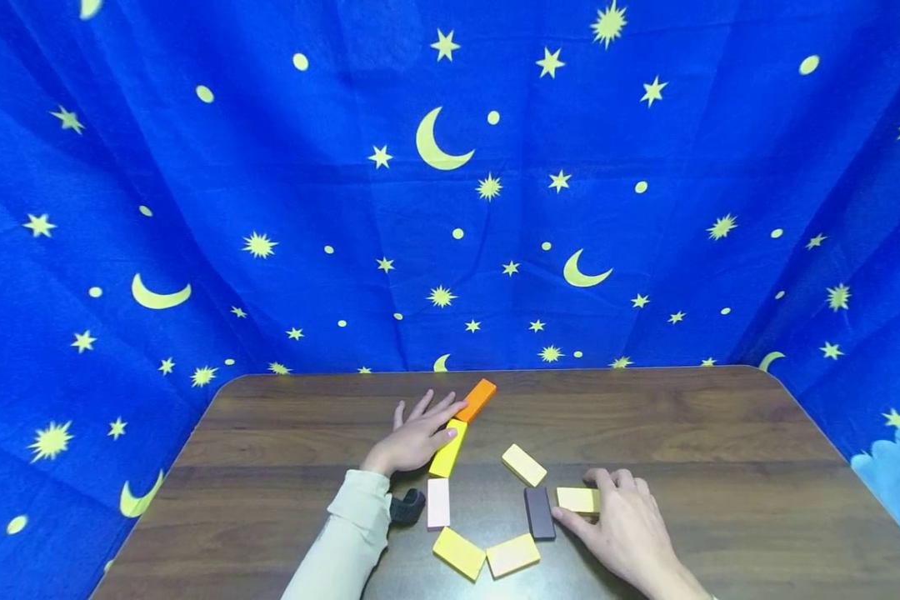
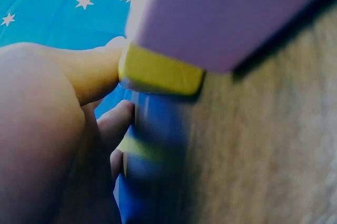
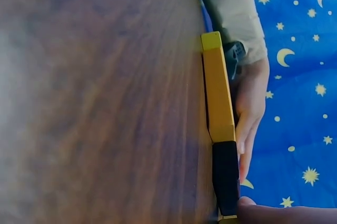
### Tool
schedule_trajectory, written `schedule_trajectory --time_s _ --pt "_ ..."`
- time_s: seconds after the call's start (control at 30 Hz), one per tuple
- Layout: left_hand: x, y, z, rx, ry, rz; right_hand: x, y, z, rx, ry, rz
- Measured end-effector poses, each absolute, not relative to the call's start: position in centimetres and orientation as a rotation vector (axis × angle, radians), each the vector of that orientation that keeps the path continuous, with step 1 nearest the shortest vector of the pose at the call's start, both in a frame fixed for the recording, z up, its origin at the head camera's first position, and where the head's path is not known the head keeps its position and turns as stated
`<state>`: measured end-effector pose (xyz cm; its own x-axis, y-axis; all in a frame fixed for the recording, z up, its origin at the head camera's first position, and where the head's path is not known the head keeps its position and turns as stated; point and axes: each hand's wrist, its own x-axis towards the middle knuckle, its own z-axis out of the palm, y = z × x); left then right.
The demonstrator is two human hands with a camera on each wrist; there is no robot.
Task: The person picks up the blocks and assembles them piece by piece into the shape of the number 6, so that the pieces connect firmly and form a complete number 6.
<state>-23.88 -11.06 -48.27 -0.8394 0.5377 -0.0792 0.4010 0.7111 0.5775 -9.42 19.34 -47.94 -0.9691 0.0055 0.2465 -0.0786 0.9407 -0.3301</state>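
Note:
My left hand [image 1: 412, 437] lies with fingers spread beside a bright yellow block [image 1: 447, 450] and an orange block [image 1: 477, 401]. Its thumb touches the yellow block, and a fingertip reaches the orange one. Closest to the left wrist is a pale pink block [image 1: 438, 503], large in the left wrist view. My right hand [image 1: 628, 523] holds a pale yellow block [image 1: 576, 500] between thumb and fingers; the palm hides its right end. The right thumb lies close to a dark block [image 1: 540, 513], also visible in the right wrist view.
A cream block [image 1: 523, 465] lies diagonally above the dark block. Nearer the front edge, a yellow block [image 1: 460, 553] and a light yellow block [image 1: 513, 556] almost meet at their corners. The wooden table [image 1: 735, 467] ends at a blue star-patterned cloth [image 1: 330, 208].

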Motion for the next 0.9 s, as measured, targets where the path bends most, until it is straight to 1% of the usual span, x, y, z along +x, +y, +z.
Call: schedule_trajectory --time_s 0.47,0.9 --pt "-23.9 -11.0 -48.3 0.749 2.657 0.819 -9.4 19.9 -47.8 0.089 -2.851 0.631" --pt "-24.0 -11.0 -48.4 0.726 2.672 0.804 -9.0 20.8 -47.5 0.069 -2.88 0.494"
